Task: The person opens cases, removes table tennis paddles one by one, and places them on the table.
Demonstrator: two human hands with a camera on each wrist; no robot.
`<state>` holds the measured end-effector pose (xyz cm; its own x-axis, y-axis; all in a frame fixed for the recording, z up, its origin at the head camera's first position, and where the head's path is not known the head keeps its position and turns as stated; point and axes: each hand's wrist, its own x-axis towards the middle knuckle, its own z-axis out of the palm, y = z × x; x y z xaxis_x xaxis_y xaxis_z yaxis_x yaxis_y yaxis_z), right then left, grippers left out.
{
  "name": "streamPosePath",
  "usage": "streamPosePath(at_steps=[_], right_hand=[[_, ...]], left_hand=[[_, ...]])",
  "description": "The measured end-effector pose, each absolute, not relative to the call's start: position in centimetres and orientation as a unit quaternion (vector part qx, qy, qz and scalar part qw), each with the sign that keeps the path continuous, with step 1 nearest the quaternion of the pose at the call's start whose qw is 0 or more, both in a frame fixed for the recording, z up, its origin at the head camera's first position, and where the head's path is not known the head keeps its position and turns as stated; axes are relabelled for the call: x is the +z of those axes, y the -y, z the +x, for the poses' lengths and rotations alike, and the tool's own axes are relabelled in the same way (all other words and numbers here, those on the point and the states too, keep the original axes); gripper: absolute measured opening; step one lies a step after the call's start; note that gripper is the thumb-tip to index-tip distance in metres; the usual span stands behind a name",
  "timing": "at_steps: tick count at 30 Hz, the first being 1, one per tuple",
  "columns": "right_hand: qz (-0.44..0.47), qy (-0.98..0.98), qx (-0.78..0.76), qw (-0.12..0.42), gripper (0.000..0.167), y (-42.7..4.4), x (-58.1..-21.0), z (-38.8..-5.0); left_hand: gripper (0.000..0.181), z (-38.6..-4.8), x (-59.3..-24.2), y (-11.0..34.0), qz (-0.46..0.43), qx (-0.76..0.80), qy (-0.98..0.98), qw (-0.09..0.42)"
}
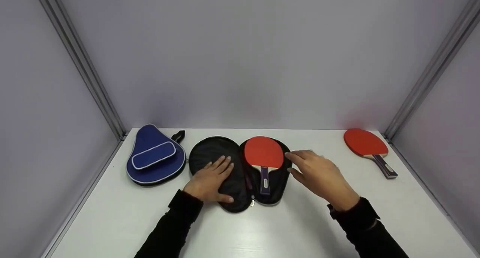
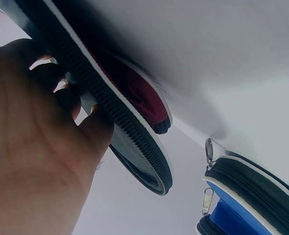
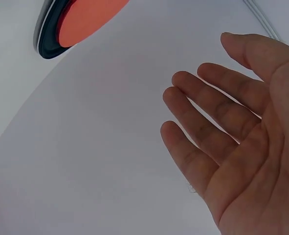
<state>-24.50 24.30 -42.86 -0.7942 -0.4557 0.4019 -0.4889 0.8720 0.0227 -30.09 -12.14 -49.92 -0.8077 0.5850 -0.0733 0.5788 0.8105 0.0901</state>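
Observation:
A black paddle case [image 1: 213,153] lies unzipped and spread out on the table, its two halves side by side. In the right half rests a red table tennis paddle [image 1: 264,151], handle toward me. My left hand [image 1: 212,181] lies with spread fingers on the left half; the left wrist view shows its fingers against the cover, beside the zipper edge [image 2: 129,110]. My right hand [image 1: 320,173] hovers by the case's right edge, fingers extended and nothing in them. In the right wrist view its palm [image 3: 247,181] faces the camera, apart from the paddle.
A closed blue paddle case [image 1: 148,138] with a front pocket and black strap sits at the left. A second red paddle [image 1: 363,142] lies at the far right. Grey wall panels [image 1: 240,63] enclose the white table [image 1: 123,213] at the back and sides.

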Motion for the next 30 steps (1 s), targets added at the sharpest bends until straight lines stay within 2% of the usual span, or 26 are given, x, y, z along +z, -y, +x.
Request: streamPosePath(at_steps=[6,13,22,30], right_hand=[[0.271,0.945,0.035,0.178,0.045,-23.2,-43.3,-24.3],[0.339,0.923,-0.002,0.183,0.049,-21.9,-45.1,-24.6],[0.404,0.908,-0.021,0.114,0.046,-20.6,-47.1,-24.8],[0.446,0.878,-0.089,0.152,0.039,-19.6,-49.1,-24.9]], left_hand=[[0.114,-30.1,-50.1,12.3,0.307,0.035,-0.950,0.048],[0.115,-30.0,-50.2,12.3,0.306,0.033,-0.950,0.056],[0.115,-30.0,-50.0,12.2,0.304,0.035,-0.950,0.052],[0.114,-30.1,-50.0,12.2,0.307,0.033,-0.950,0.055]])
